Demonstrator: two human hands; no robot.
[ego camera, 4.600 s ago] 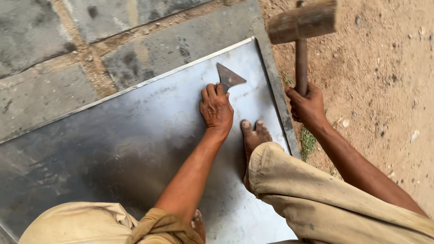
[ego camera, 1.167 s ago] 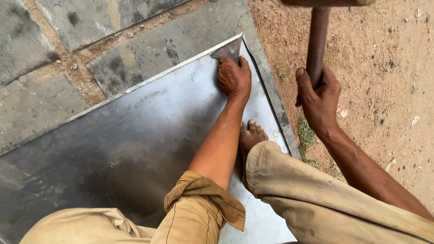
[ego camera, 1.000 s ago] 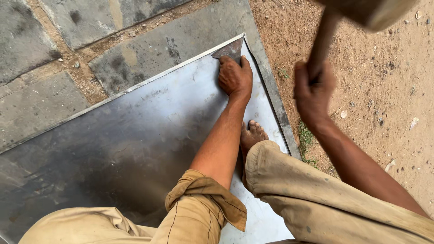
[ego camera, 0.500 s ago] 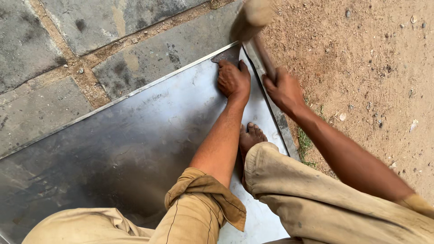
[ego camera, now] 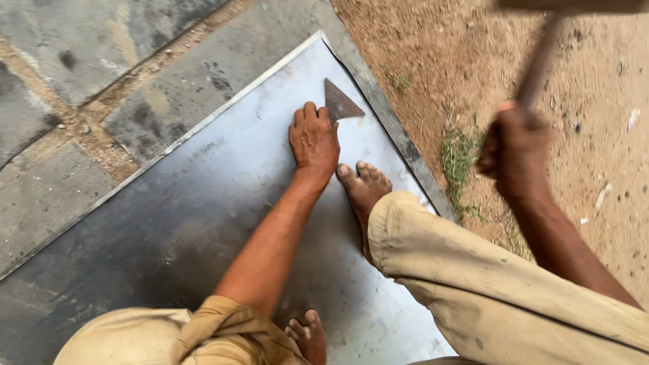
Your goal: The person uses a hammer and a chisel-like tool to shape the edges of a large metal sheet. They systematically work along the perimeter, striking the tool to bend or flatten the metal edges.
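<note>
1. Moved since half a second ago: right hand (ego camera: 515, 150) has swung up and out over the dirt, lifting the hammer (ego camera: 541, 54) away from the sheet's edge; left hand (ego camera: 314, 140) has drawn back a little, so the triangular metal piece (ego camera: 340, 105), then mostly covered, now shows.
2. Left hand: flat, palm down, fingers nearly straight and together, gripping nothing. Fingertips rest at the near edge of the triangular piece, apparently to pin it so it does not shift under a blow.
3. Right hand: fist wrapped tight round the wooden handle, motion-blurred. Hammer head is cut off by the top edge of the frame.
4. Triangular metal piece: dark, rusty, pointed away from the person, lying flat on the metal sheet (ego camera: 203, 223) near its far corner, just ahead of the left hand.
5. Metal sheet: large, grey, dull, laid on stone paving (ego camera: 81, 74) with its right edge along the dirt.
6. Right foot (ego camera: 365, 186): bare, planted on the sheet just beside the left wrist, likely weighing the sheet down. Toes of the left foot (ego camera: 307, 334) show at the bottom, also on the sheet.
7. Surroundings: sandy dirt ground (ego camera: 595, 176) with a grass tuft (ego camera: 460, 159) beside the sheet's edge; khaki trousers (ego camera: 514, 290) fill the lower right.
8. Obstructions: fingertips lie very close to the triangular piece, directly in any line the hammer takes down to it.
</note>
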